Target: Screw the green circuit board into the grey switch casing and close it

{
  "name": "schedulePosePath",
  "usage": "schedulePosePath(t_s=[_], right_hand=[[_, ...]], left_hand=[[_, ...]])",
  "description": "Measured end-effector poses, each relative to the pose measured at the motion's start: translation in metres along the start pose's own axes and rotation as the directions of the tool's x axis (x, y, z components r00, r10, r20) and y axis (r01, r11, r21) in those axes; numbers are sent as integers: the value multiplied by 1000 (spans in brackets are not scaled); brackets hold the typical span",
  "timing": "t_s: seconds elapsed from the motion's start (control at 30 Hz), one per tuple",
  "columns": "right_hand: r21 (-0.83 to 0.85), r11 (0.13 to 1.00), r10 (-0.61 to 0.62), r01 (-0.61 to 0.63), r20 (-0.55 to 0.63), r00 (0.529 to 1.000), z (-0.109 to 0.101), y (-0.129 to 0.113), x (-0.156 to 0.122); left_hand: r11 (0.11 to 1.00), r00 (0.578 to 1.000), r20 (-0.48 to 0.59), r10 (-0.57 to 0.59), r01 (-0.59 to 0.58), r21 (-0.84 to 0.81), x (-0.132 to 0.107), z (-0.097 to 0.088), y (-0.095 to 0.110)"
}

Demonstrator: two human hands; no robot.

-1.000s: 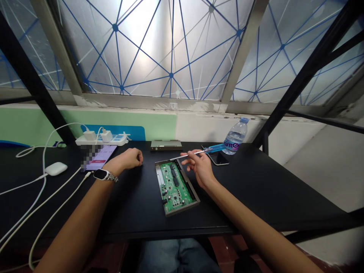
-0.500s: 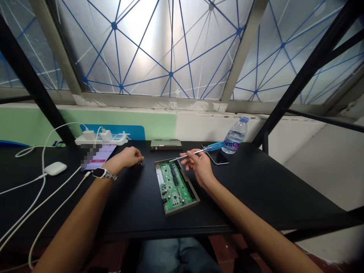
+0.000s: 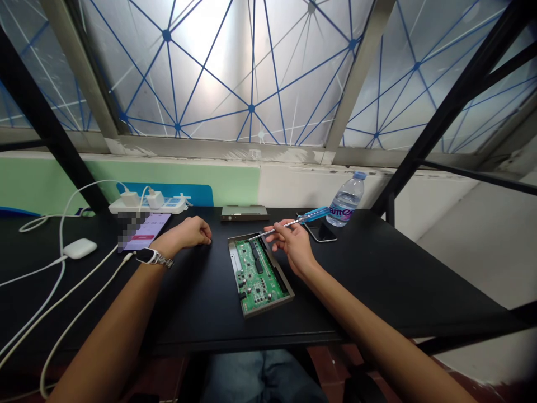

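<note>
A screwdriver (image 3: 312, 214) with a blue translucent handle lies slanted in my right hand (image 3: 293, 244), its metal shaft pinched between thumb and fingers. The tip reaches over the upper end of a green circuit board (image 3: 260, 285), which sits in a shallow metal tray (image 3: 268, 307) on the table. Left of the tray, my left hand (image 3: 193, 231) rests low over the tabletop with curled fingers pressed together. Whatever they hold, if anything, is hidden.
Behind the tray lies a metal cover plate (image 3: 245, 213). A dark phone (image 3: 322, 230) and a water bottle (image 3: 346, 200) are at the right. A lit phone (image 3: 145, 234), a power strip (image 3: 170, 205), a white earbud case (image 3: 80, 248) and cables occupy the left.
Small dark bits visible under my left fingertips before are now out of sight, with the fingers lowered slightly. The screwdriver and my right hand keep nearly the same place.
</note>
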State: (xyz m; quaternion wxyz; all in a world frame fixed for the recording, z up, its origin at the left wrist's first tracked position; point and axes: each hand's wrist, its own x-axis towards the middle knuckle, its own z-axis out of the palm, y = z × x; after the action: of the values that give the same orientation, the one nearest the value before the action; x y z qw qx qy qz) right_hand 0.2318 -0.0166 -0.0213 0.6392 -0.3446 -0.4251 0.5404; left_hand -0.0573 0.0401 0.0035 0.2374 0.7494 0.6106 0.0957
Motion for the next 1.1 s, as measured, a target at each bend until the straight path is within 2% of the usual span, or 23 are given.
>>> schedulePosePath(t_s=[0.3, 0.63, 0.9, 1.0, 1.1], right_hand=[[-12, 1000, 0, 0, 1, 1000, 0, -1, -1], [-33, 999, 1, 0, 13, 1000, -1, 1, 0], [-43, 999, -10, 12, 36, 999, -1, 0, -2], [-50, 999, -3, 5, 45, 999, -1, 1, -1], [-62, 998, -5, 9, 54, 999, -1, 2, -1]], left_hand=[[1000, 999, -27, 23, -23, 10, 8, 13, -3], [994, 992, -62, 113, -111, 22, 11, 29, 17], [989, 987, -62, 147, -145, 30, 4, 22, 21], [978, 976, -98, 195, -186, 94, -1, 18, 24], [960, 952, -124, 279, -272, 69, -3, 19, 31]])
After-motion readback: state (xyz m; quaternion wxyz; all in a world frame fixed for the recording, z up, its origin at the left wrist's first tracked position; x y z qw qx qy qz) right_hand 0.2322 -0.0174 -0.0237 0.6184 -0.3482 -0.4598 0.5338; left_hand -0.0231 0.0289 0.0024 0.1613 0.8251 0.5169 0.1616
